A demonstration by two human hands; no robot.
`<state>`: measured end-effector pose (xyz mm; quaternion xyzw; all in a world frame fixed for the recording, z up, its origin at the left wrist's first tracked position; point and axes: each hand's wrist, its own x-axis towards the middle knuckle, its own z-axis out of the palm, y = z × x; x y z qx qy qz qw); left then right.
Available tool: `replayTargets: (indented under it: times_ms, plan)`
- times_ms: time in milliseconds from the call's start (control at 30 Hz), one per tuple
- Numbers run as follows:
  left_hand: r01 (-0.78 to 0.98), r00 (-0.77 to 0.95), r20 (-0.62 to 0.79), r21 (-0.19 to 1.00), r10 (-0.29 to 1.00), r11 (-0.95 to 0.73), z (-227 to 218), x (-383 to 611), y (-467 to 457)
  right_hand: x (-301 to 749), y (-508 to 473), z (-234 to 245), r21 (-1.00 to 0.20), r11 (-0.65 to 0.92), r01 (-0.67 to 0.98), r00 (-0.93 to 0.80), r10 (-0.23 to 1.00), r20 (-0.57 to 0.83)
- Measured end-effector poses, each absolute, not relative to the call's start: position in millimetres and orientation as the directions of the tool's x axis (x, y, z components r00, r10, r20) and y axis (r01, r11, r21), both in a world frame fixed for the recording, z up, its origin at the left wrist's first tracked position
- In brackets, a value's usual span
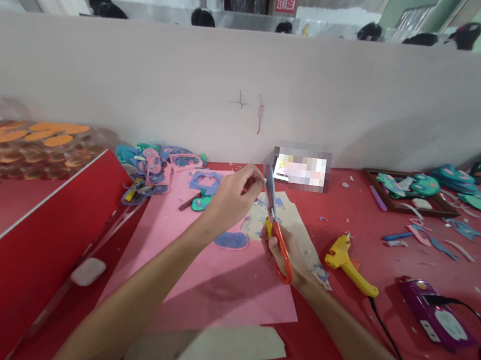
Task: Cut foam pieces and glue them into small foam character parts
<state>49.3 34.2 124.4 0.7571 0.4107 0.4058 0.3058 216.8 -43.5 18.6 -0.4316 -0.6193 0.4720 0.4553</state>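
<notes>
Scissors [277,229] with orange and yellow handles, right there at the centre of the head view, blades pointing up the frame and looking slightly parted! Right hand [296,260] has them, its fingers wrapped at the handles just right of centre. Over to the left hand [239,191], raised just left of the blades, thumb and fingers drawn in close together; whether anything is pinched there, I cannot tell.

Below both hands, a pink sheet [220,277] spreads over the red counter [338,203], and on it lies a blue piece [231,239] edged in pink, near the middle of the frame. Beige sheet [300,228] with blue patches, that one partly behind the right hand! Left of centre, a green piece [200,203] beside the left wrist, and a heap of blue and pink cutouts [158,173] farther up and left.

Across to the right side: a yellow glue gun [341,253] on its side, a purple device [430,311] with a black cable at lower right, and a brown tray [427,213] bearing teal pieces at upper right. Far left, a red board [30,248] slants up the frame.
</notes>
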Motion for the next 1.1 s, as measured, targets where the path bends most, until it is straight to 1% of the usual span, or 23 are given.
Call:
replayTargets:
  times_ms: [367, 733, 933, 1100]
  plan:
    - [0.394, 0.317, 0.354, 0.794, 0.880, -0.462, 123.4, 51.6, 33.3, 217.5, -40.9, 10.5, -0.965, 0.211, 0.154, -0.210, 0.962, 0.176]
    - [0.383, 0.315, 0.349, 0.804, 0.883, -0.455, 120.0, 52.9, 34.1, 218.1, -38.6, 10.3, -0.956, 0.246, 0.161, -0.214, 0.954, 0.210]
    - [0.383, 0.312, 0.347, 0.806, 0.884, -0.452, 122.0, 52.8, 32.9, 216.8, -40.0, 14.0, -0.966, 0.211, 0.147, -0.193, 0.964, 0.181]
    - [0.383, 0.310, 0.342, 0.809, 0.887, -0.445, 120.9, 52.9, 33.2, 215.4, -41.9, 20.5, -0.963, 0.213, 0.165, -0.174, 0.967, 0.184]
